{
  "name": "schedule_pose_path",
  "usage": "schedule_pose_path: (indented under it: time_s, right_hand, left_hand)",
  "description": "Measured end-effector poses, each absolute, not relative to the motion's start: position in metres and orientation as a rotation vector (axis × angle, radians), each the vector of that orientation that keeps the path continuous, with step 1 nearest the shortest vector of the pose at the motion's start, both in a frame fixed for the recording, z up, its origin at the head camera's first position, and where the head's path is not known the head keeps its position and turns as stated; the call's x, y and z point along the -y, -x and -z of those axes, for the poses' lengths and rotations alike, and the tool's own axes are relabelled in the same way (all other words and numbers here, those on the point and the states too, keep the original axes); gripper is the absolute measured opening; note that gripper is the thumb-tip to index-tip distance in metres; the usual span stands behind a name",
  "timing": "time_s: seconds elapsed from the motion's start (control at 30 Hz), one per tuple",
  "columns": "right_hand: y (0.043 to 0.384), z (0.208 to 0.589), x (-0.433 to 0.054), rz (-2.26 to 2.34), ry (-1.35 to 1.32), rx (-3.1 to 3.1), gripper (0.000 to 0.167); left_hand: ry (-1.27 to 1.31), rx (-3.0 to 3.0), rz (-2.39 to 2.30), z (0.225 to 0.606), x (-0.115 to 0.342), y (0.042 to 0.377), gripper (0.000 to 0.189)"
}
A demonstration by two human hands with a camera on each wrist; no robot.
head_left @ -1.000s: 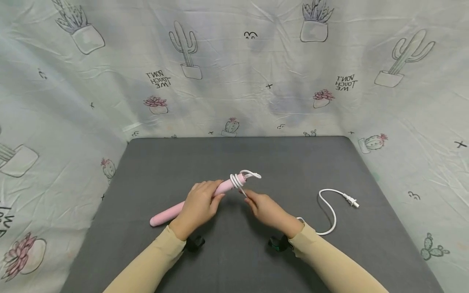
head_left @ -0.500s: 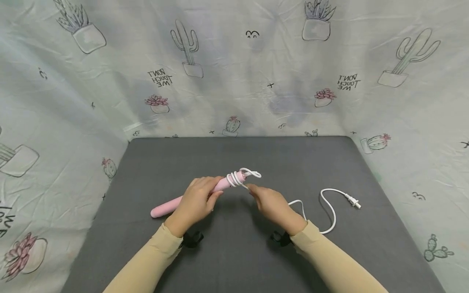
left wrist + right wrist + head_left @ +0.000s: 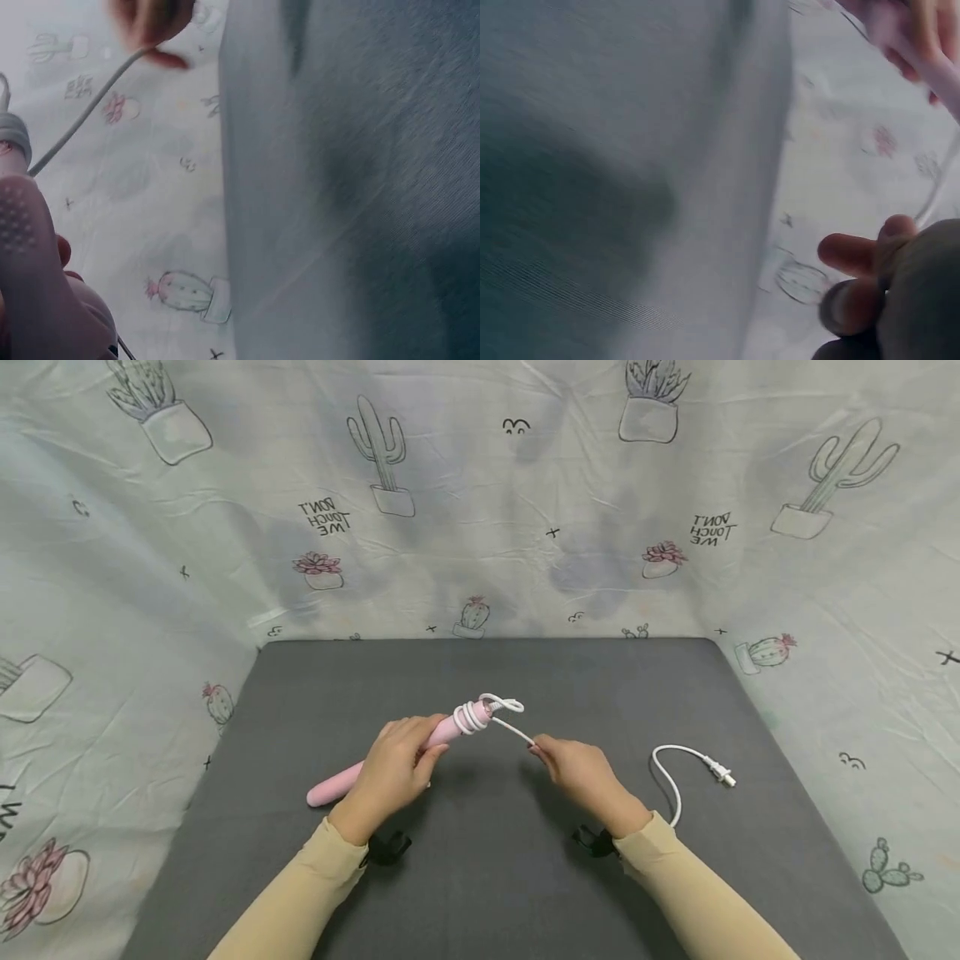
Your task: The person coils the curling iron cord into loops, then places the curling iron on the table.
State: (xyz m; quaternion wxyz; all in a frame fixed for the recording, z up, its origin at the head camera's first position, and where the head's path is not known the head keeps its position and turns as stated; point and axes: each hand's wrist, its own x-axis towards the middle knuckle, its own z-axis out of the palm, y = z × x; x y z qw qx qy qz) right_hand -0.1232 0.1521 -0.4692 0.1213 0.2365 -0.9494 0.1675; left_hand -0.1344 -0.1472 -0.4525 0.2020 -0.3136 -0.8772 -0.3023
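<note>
My left hand (image 3: 390,762) grips a slim pink hair styling iron (image 3: 335,786), which slants up to the right. White cord coils (image 3: 470,717) circle its upper end, and a loose loop sticks out past the tip. From there a stretch of cord (image 3: 513,729) runs straight to my right hand (image 3: 588,777), which pinches it between thumb and fingers. In the left wrist view the iron's handle (image 3: 22,247) shows raised dots near the coils. The right wrist view has my right fingers (image 3: 847,255) bent in, with the cord leading off behind them.
The cord's far end curves across the grey table (image 3: 480,893) on the right and finishes in a two-pin plug (image 3: 722,773). Part of that cord is hidden under the right forearm. A cactus-printed cloth (image 3: 480,485) surrounds the table at the back and sides.
My right hand has moved right, away from the iron, drawing the cord out into a longer straight stretch. The left hand and iron have shifted slightly left and up.
</note>
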Motion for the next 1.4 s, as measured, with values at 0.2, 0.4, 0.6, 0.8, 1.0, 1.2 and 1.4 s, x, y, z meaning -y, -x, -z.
schedule_pose_path:
  time_s: [0.2,0.4,0.6,0.8,1.0,1.2,1.4]
  right_hand:
    - [0.106,0.492,-0.148,-0.438,-0.886,2.542,0.009]
    - [0.085,0.483,-0.131,-0.408,-1.152,2.330,0.024]
    - [0.070,0.450,-0.109,-0.420,-1.307,2.210,0.022]
    - [0.070,0.418,-0.094,-0.435,-1.371,2.097,0.019]
    - [0.091,0.391,-0.094,-0.357,-1.323,2.079,0.025]
    - [0.119,0.371,-0.103,-0.341,-1.266,2.154,0.009]
    - [0.144,0.366,-0.115,-0.397,-1.246,2.279,0.006]
  left_hand:
    - [0.721,2.417,0.865,0.447,0.153,0.143,0.040]
    - [0.600,2.448,0.836,0.447,0.156,0.148,0.044]
    - [0.614,2.527,0.731,0.452,0.150,0.148,0.042]
    - [0.682,2.579,0.601,0.467,0.142,0.145,0.041]
    - [0.868,2.612,0.485,0.484,0.133,0.134,0.041]
    - [1.057,2.614,0.463,0.483,0.125,0.123,0.037]
    - [1.250,2.553,0.452,0.483,0.121,0.115,0.038]
